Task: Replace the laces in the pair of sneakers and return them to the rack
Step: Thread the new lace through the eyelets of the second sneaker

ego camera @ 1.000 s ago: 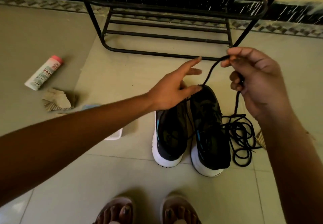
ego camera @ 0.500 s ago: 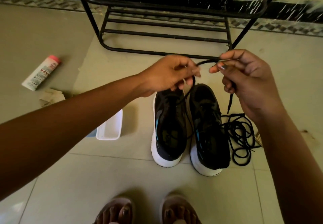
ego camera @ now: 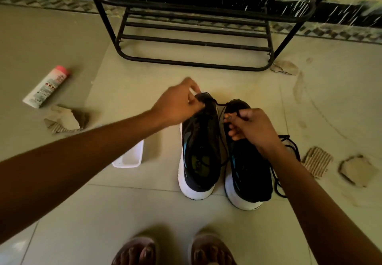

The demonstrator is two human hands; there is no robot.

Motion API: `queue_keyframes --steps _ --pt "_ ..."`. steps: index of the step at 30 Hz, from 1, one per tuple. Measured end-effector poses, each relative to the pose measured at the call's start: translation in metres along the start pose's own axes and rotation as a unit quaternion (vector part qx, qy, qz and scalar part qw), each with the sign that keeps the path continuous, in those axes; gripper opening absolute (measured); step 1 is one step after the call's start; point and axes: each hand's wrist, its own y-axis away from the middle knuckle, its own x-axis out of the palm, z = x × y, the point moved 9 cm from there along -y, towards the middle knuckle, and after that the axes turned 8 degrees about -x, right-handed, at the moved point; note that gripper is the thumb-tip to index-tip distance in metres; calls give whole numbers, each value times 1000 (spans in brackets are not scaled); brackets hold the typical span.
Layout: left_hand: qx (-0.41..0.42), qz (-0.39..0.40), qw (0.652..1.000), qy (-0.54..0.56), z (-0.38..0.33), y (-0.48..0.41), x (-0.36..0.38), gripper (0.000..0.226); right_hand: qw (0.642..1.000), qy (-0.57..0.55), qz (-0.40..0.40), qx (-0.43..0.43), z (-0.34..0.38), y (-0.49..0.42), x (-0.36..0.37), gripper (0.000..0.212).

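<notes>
Two black sneakers with white soles stand side by side on the tiled floor, the left sneaker (ego camera: pixel 199 153) and the right sneaker (ego camera: pixel 249 173). A black lace (ego camera: pixel 222 104) stretches between my hands over the shoes' toes. My left hand (ego camera: pixel 177 104) pinches one part of it above the left sneaker's toe. My right hand (ego camera: pixel 250 126) grips the other part over the right sneaker. More black lace (ego camera: pixel 289 147) lies coiled on the floor right of the shoes, partly hidden by my right arm.
The black metal shoe rack (ego camera: pixel 196 29) stands against the wall behind the sneakers. A white tray (ego camera: pixel 130 159) sits left of the shoes. A pink-capped tube (ego camera: pixel 46 86) and cardboard scraps (ego camera: pixel 66 119) lie at the left, more scraps (ego camera: pixel 317 160) at the right. My sandalled feet (ego camera: pixel 173 250) are at the bottom.
Both hands have come down from near the rack to just above the sneakers' toes, holding the lace. The left hand went from open fingers to pinching the lace.
</notes>
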Motion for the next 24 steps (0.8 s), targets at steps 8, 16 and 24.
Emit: queue_keyframes --steps 8,16,24 --pt "40 37 975 -214 12 15 47 32 998 -53 -21 -14 -17 -16 17 20" --pt "3 29 975 -220 22 12 64 37 980 136 -50 -133 0 -20 21 23" --pt "-61 20 998 -15 37 7 69 30 934 287 11 -215 16 -17 39 23"
